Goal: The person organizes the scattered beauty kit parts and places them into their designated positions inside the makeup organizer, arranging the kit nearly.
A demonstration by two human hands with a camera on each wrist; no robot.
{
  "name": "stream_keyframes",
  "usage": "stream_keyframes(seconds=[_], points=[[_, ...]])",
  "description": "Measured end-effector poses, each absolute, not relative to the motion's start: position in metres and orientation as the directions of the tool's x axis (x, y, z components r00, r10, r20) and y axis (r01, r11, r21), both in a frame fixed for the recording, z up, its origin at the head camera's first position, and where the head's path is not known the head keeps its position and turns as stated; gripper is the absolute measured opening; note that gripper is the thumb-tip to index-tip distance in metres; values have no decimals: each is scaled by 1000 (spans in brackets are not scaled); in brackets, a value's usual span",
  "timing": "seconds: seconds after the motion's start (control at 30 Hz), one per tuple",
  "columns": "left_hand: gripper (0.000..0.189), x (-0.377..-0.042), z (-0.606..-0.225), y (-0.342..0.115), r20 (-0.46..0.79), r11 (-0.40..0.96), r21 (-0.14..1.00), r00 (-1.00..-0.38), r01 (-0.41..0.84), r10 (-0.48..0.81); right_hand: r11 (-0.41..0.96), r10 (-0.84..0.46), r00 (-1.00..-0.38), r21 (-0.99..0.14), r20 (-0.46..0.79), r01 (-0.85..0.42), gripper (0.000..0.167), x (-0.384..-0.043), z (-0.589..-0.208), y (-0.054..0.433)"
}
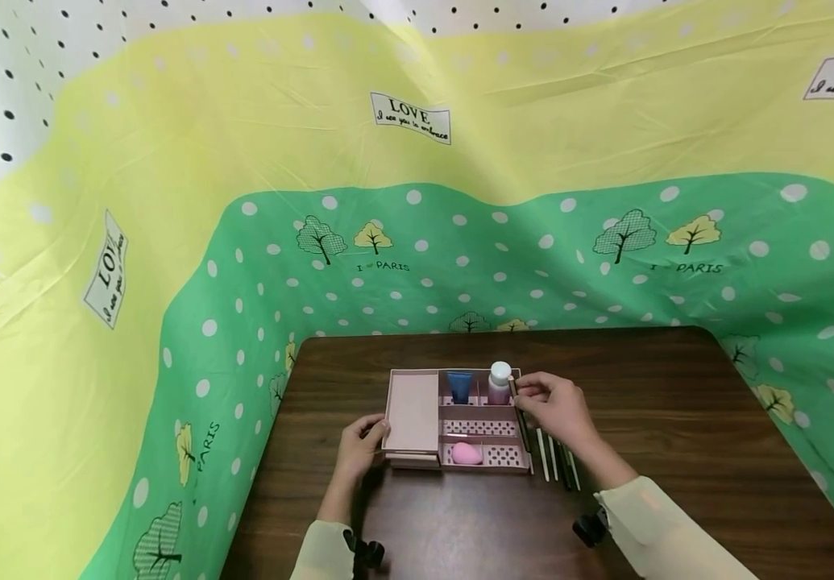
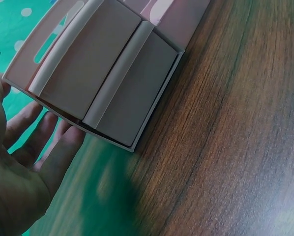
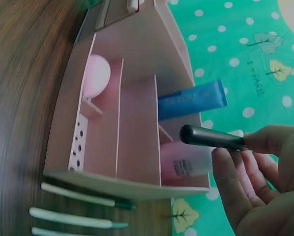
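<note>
A pink desk organizer [image 1: 412, 411] stands on the table, with a flat-topped section at left and divided compartments at right. My left hand [image 1: 359, 443] rests against its left side; in the left wrist view the fingers [image 2: 68, 152] lie along the side edge by two drawer fronts [image 2: 132, 83]. Over the organizer's right end, my right hand [image 3: 270, 182] pinches a slim black stick [image 3: 211, 136] with a rounded end between thumb and fingers. Close beside that stick are a white-capped pink bottle [image 1: 499, 384] and a blue tube [image 1: 459, 387] in the back compartments.
A pink egg-shaped sponge [image 1: 466, 453] sits in a front compartment. Several thin sticks, among them a white one [image 3: 71, 218], lie right of the organizer. A green and yellow printed cloth [image 1: 504, 266] hangs behind the brown wooden table [image 1: 678, 419].
</note>
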State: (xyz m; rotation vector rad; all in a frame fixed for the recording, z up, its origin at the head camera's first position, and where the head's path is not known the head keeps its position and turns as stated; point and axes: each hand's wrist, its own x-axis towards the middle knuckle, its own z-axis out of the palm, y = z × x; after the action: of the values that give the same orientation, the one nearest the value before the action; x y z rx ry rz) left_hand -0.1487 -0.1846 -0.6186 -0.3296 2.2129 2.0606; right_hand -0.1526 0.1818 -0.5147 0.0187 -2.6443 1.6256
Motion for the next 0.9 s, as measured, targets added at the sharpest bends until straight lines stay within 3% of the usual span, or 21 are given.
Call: stream_keyframes(seconds=[0.27,0.9], points=[[39,-150,-619,-184,-211,64,974,-973,-217,-91,486,18,-998,-873,62,-45,24,-156,-516,165],[38,-148,-619,-183,-195,33,980,-977,-198,-80,312,40,-997,-947,-62,72,27,-162,-518,120]])
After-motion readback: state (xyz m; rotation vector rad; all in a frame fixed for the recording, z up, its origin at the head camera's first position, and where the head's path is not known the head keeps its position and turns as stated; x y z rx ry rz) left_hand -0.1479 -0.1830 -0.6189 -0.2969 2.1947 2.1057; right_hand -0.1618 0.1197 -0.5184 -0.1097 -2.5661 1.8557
